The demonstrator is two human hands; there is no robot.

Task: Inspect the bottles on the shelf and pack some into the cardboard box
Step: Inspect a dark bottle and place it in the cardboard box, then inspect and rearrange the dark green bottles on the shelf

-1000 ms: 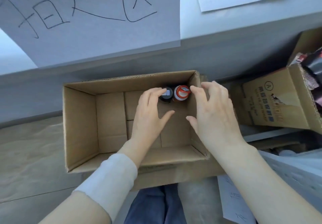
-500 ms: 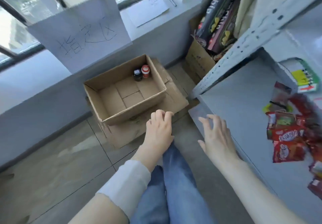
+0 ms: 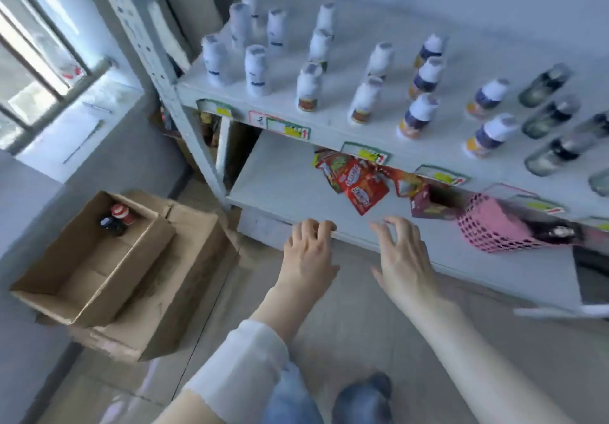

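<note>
Swinging away from the cardboard box [image 3: 52,259], well left of the left grip [image 3: 309,252] with two bottles [image 3: 115,217] packed, both grips reach empty, loosely spread, for shelf bottles [image 3: 308,89] above the right grip [image 3: 400,255].

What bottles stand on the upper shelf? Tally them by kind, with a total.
White bottles: 10
Blue-and-orange-labelled bottles: 5
Dark glass bottles: 5, two cut off at the frame edge
Total: 20 in view
</note>
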